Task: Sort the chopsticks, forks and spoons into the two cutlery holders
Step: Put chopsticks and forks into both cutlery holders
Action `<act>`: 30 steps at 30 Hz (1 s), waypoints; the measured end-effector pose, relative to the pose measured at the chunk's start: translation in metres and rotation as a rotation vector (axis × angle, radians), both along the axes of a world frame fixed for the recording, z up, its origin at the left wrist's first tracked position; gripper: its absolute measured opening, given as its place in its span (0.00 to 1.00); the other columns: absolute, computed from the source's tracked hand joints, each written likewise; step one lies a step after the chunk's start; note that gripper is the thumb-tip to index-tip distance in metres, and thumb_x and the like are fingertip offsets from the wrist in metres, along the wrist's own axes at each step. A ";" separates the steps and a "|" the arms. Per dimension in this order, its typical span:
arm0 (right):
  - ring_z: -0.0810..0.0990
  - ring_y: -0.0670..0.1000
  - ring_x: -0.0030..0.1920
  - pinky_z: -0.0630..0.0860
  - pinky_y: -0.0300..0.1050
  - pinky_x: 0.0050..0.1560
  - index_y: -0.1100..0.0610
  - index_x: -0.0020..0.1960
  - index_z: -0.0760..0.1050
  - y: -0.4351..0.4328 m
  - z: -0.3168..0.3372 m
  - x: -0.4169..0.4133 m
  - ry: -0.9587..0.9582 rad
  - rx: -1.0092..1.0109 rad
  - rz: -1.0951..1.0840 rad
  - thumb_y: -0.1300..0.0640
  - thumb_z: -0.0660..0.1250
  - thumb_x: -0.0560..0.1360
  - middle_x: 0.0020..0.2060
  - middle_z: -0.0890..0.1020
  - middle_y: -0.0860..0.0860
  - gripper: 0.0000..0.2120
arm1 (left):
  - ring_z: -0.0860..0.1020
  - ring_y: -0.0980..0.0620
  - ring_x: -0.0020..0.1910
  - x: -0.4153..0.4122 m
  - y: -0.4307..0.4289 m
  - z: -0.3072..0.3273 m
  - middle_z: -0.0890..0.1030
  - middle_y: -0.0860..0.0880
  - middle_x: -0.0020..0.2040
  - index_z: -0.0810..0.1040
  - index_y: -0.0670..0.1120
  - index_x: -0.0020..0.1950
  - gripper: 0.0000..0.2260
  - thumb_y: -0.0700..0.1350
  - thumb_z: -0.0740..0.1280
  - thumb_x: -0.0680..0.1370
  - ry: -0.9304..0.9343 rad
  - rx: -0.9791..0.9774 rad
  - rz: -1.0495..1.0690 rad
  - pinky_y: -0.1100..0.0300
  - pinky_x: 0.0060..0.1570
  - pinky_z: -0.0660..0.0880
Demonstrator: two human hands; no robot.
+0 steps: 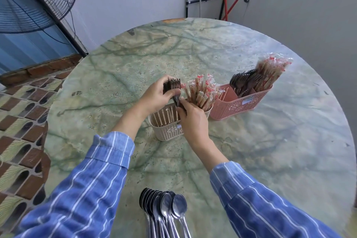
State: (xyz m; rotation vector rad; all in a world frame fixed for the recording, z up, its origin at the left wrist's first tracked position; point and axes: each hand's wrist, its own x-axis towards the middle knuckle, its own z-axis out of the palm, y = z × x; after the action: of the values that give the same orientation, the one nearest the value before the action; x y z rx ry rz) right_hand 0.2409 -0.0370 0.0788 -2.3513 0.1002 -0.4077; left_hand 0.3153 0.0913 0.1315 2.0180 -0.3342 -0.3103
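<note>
Forks [172,84] are being held bunched above the beige holder [164,133], beside its wrapped chopsticks [201,91]. Left grip [154,93] is curling round their heads; right grip [193,119] is pinching their handles. Spoons [165,205] are lying on the counter [260,150], well apart from the pink holder [231,109].

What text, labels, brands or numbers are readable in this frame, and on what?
No text is readable.
Red print on the chopstick wrappers in the beige holder and the pink holder: too blurred.
Pale sticker on the pink holder's front: too small.
</note>
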 end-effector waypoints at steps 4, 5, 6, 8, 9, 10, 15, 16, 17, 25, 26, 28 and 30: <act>0.81 0.57 0.52 0.76 0.51 0.49 0.59 0.65 0.76 -0.001 0.000 0.002 -0.001 0.027 -0.010 0.58 0.66 0.77 0.54 0.82 0.56 0.16 | 0.82 0.44 0.48 -0.010 -0.004 -0.005 0.83 0.50 0.49 0.74 0.54 0.54 0.09 0.50 0.71 0.75 -0.105 0.020 0.015 0.40 0.51 0.77; 0.81 0.57 0.52 0.75 0.50 0.48 0.59 0.63 0.77 -0.001 0.000 0.002 -0.001 0.020 -0.017 0.58 0.67 0.77 0.54 0.83 0.55 0.16 | 0.82 0.45 0.49 -0.012 -0.004 -0.006 0.83 0.50 0.50 0.75 0.54 0.54 0.10 0.49 0.71 0.75 -0.109 0.020 0.006 0.41 0.51 0.78; 0.81 0.57 0.50 0.74 0.49 0.47 0.59 0.61 0.78 -0.002 -0.001 0.002 0.004 0.005 -0.018 0.58 0.68 0.76 0.52 0.83 0.55 0.14 | 0.82 0.47 0.50 -0.014 -0.004 -0.009 0.83 0.51 0.52 0.75 0.53 0.55 0.10 0.48 0.70 0.75 -0.112 0.028 -0.002 0.42 0.52 0.78; 0.81 0.58 0.46 0.72 0.49 0.43 0.59 0.55 0.80 -0.001 -0.003 0.002 0.017 -0.038 -0.002 0.58 0.70 0.73 0.47 0.84 0.56 0.11 | 0.81 0.52 0.52 -0.017 -0.004 -0.014 0.82 0.53 0.53 0.75 0.51 0.55 0.10 0.47 0.70 0.76 -0.115 0.049 -0.011 0.48 0.55 0.78; 0.81 0.59 0.44 0.72 0.50 0.41 0.60 0.51 0.81 -0.001 -0.005 0.003 0.028 -0.054 0.005 0.58 0.71 0.73 0.44 0.84 0.56 0.09 | 0.80 0.54 0.52 -0.018 -0.005 -0.017 0.81 0.54 0.51 0.75 0.51 0.55 0.09 0.46 0.70 0.76 -0.103 0.052 -0.008 0.50 0.55 0.77; 0.81 0.59 0.42 0.72 0.50 0.40 0.60 0.48 0.81 0.000 -0.005 0.003 0.043 -0.059 0.005 0.57 0.71 0.73 0.42 0.84 0.56 0.07 | 0.80 0.55 0.51 -0.019 -0.005 -0.020 0.81 0.55 0.50 0.75 0.51 0.54 0.09 0.45 0.70 0.76 -0.091 0.047 0.000 0.52 0.55 0.77; 0.80 0.59 0.38 0.72 0.51 0.38 0.62 0.41 0.80 -0.002 -0.007 0.006 0.038 -0.039 0.002 0.57 0.69 0.73 0.37 0.83 0.57 0.07 | 0.80 0.54 0.51 -0.019 -0.006 -0.032 0.82 0.51 0.50 0.79 0.48 0.55 0.11 0.43 0.72 0.74 -0.079 0.004 0.047 0.49 0.59 0.75; 0.79 0.59 0.39 0.73 0.52 0.39 0.62 0.42 0.80 -0.003 -0.008 0.005 0.027 -0.035 0.009 0.58 0.69 0.73 0.38 0.83 0.57 0.06 | 0.80 0.58 0.49 -0.020 -0.007 -0.034 0.82 0.53 0.49 0.79 0.48 0.55 0.10 0.43 0.72 0.74 -0.062 0.006 0.058 0.48 0.61 0.73; 0.79 0.58 0.40 0.73 0.52 0.41 0.62 0.43 0.80 -0.003 -0.008 0.004 0.015 -0.027 0.015 0.60 0.68 0.73 0.39 0.82 0.57 0.05 | 0.79 0.60 0.49 -0.020 -0.006 -0.036 0.82 0.55 0.48 0.80 0.49 0.55 0.10 0.43 0.72 0.74 -0.054 0.020 0.070 0.47 0.65 0.70; 0.80 0.62 0.45 0.74 0.53 0.41 0.64 0.58 0.76 -0.002 -0.001 -0.001 -0.077 0.028 -0.037 0.68 0.61 0.74 0.45 0.83 0.60 0.14 | 0.73 0.54 0.61 -0.023 -0.015 -0.036 0.76 0.49 0.62 0.67 0.45 0.65 0.19 0.43 0.69 0.77 -0.043 0.118 0.035 0.60 0.60 0.71; 0.80 0.63 0.45 0.74 0.52 0.40 0.64 0.58 0.76 -0.002 0.000 -0.001 -0.084 0.026 -0.042 0.69 0.60 0.73 0.45 0.83 0.61 0.14 | 0.71 0.54 0.64 -0.025 -0.016 -0.035 0.74 0.48 0.66 0.65 0.43 0.66 0.22 0.44 0.70 0.76 -0.087 0.136 0.050 0.59 0.63 0.69; 0.81 0.64 0.45 0.74 0.52 0.40 0.65 0.60 0.76 -0.002 0.001 -0.001 -0.084 0.027 -0.054 0.70 0.60 0.74 0.45 0.83 0.63 0.16 | 0.70 0.50 0.68 -0.028 -0.017 -0.041 0.72 0.46 0.68 0.66 0.41 0.66 0.26 0.48 0.72 0.74 -0.173 0.226 0.141 0.57 0.67 0.66; 0.81 0.65 0.44 0.75 0.54 0.40 0.65 0.60 0.75 -0.002 0.003 0.000 -0.070 0.027 -0.052 0.69 0.60 0.74 0.44 0.83 0.63 0.15 | 0.72 0.46 0.65 -0.035 -0.017 -0.044 0.76 0.46 0.65 0.70 0.42 0.66 0.28 0.54 0.73 0.72 -0.234 0.323 0.304 0.52 0.67 0.67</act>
State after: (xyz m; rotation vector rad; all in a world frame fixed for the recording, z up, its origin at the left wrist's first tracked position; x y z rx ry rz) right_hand 0.2406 -0.0393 0.0815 -2.3090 0.1334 -0.5112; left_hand 0.2805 0.0738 0.0875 2.3913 -0.1215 0.0694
